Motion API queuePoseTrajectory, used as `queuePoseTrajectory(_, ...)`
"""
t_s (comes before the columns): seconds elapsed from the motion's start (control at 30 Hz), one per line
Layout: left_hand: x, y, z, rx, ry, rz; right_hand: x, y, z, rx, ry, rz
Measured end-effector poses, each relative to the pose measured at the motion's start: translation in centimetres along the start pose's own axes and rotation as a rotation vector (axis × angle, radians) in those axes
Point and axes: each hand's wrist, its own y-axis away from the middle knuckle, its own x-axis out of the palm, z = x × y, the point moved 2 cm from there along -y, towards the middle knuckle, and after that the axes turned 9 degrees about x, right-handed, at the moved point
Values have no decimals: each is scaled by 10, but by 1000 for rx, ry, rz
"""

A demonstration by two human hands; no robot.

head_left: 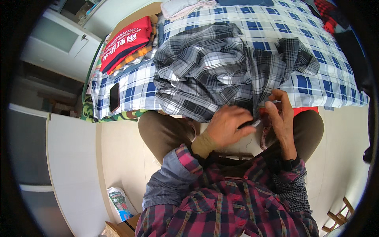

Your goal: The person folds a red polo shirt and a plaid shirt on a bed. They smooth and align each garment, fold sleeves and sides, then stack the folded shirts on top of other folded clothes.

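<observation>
A black, grey and white plaid shirt (209, 67) lies rumpled on the bed, its near edge hanging over the side. My left hand (231, 124) is over that near edge, fingers curled and a little blurred. Close to its thumb tip shows a small whitish bit (256, 123), too small to name. My right hand (281, 114) is raised beside the shirt's front strip, its thumb and bent forefinger apart, with nothing visible between them. Something red (306, 110) shows behind it at the bed's edge.
The bed has a blue-and-white checked sheet (335, 75). Folded clothes with a red top (128, 43) sit at the left, near a dark phone (114, 97). More folded cloth (187, 8) lies at the back. A wooden stool (340, 216) stands on the floor at right.
</observation>
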Motion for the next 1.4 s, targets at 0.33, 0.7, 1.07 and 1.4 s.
queuePoseTrajectory(0.33, -71, -61, 127, -354, -642, 114, 20, -79, -33, 153, -43, 259)
queuePoseTrajectory(0.7, -175, 70, 154, -592, -788, -427, 4, -87, -21, 299, -1015, 429)
queuePoseTrajectory(1.07, -34, -26, 60, -401, 521, -83, 46, -37, 34, -129, -314, 398)
queuePoseTrajectory(1.4, -30, -56, 46, -95, 911, -392, 40, -40, 9, 9, 114, 179)
